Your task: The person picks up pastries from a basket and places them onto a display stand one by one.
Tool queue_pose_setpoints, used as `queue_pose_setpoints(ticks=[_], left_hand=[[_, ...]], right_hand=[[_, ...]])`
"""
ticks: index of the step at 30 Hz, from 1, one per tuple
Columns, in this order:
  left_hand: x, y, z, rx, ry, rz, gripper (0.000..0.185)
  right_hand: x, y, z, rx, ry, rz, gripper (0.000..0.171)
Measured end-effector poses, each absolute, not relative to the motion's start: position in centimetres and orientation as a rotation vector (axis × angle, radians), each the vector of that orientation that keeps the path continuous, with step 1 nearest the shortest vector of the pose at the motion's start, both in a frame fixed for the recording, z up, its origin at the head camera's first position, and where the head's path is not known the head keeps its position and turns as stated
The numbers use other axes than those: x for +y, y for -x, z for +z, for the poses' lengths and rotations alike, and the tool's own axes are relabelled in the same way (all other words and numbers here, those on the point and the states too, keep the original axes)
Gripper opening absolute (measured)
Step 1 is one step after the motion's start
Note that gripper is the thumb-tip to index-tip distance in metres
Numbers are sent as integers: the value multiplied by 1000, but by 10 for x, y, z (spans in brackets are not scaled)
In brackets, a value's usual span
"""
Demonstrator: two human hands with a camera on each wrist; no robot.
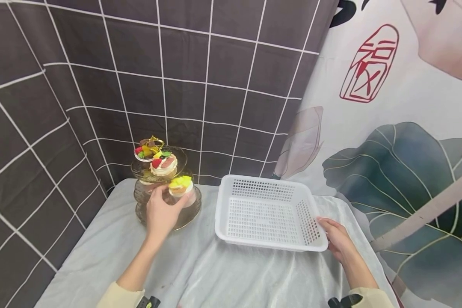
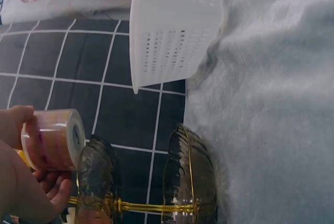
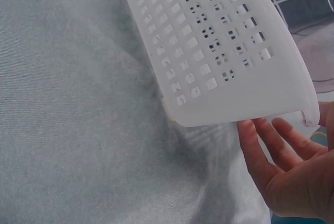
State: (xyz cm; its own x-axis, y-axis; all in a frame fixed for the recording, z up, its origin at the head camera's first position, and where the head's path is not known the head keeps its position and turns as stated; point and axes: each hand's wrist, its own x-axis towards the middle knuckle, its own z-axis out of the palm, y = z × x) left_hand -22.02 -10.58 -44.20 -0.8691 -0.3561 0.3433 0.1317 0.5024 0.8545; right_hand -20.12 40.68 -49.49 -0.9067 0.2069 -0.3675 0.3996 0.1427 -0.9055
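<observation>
Nearest the camera, both forearms in pale cream sleeves reach over a wrinkled light-grey cloth-covered table (image 1: 200, 273).

Right hand (image 1: 336, 239) rests at the near right corner of a white perforated plastic basket (image 1: 267, 211); fingers straight & relaxed, a little apart, tips touching the basket's rim/wall, not curled round it. Right wrist view shows the same: open palm w/ fingertips (image 3: 250, 135) just under the basket's edge (image 3: 224, 51). Basket sits on the cloth, right of centre, nothing visible in it.

Left hand (image 1: 161, 211) is further left, fingers & thumb clamped round a small round cake w/ yellow topping in a clear pink-tinted cup (image 1: 181, 188). Cake is held just above the lower tier of a tiered smoked-glass dessert stand w/ gold rims & gold handle (image 1: 159, 171). Left wrist view: cup (image 2: 52, 139) gripped side-on, stand's glass plates (image 2: 190, 177) just beside it.

Higher on the stand: a white cream cake w/ red fruit (image 1: 163, 164) on the mid tier, a smaller fruit-topped cake (image 1: 146, 152) on top.

Behind: dark grey cloth backdrop w/ white grid lines (image 1: 158, 77); on the right a white curtain printed w/ green leaves & a red seal (image 1: 369, 64).
</observation>
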Motion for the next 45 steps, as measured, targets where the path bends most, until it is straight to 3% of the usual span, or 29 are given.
queue_pose_setpoints(ticks=[13, 24, 45], left_hand=[[-118, 237, -443, -2300, -210, -1364, 61], [-123, 246, -448, -2345, -277, -1329, 69], [-123, 253, -454, -2357, -236, -1282, 68]], right_hand=[[407, 202, -496, 2246, -607, -1869, 68], [407, 202, -496, 2247, -620, -1864, 71], [408, 203, -497, 2237, -623, -1864, 75]])
